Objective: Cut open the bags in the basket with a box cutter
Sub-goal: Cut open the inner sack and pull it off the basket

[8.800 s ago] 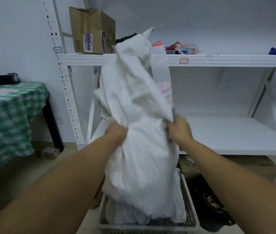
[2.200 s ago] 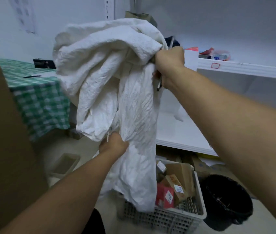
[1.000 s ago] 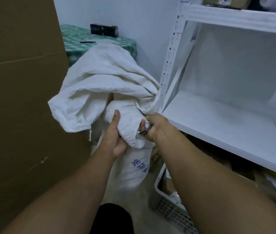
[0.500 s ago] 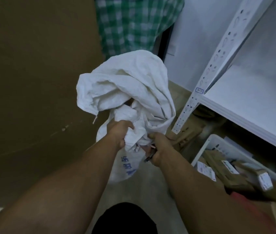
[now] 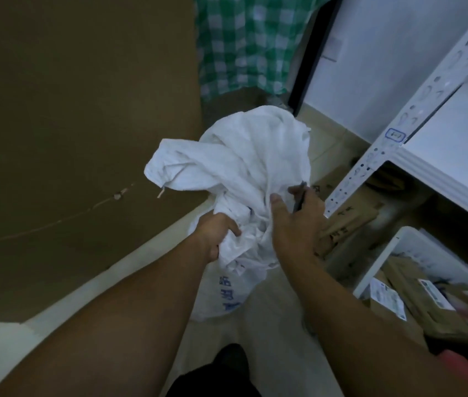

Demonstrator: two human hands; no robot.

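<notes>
A crumpled white woven bag (image 5: 244, 167) with blue print near its lower end hangs low over the floor, left of the shelf post. My left hand (image 5: 218, 233) is clenched on the bag's bunched middle. My right hand (image 5: 296, 222) lies against the bag's right side with thumb and fingers spread, and a dark slim box cutter (image 5: 298, 197) is tucked between its fingers. The white basket (image 5: 382, 265) sits at the lower right with several brown parcels in it.
A big brown cardboard sheet (image 5: 78, 124) fills the left. A green checked tablecloth (image 5: 247, 44) hangs at the top. The white metal shelf (image 5: 439, 156) runs along the right, with flattened cardboard boxes (image 5: 344, 219) under it. Pale floor lies below.
The view has dipped further toward the floor. The bag has dropped lower and my right hand's fingers have spread against it, with the cutter still in that hand. My left hand keeps its grip.
</notes>
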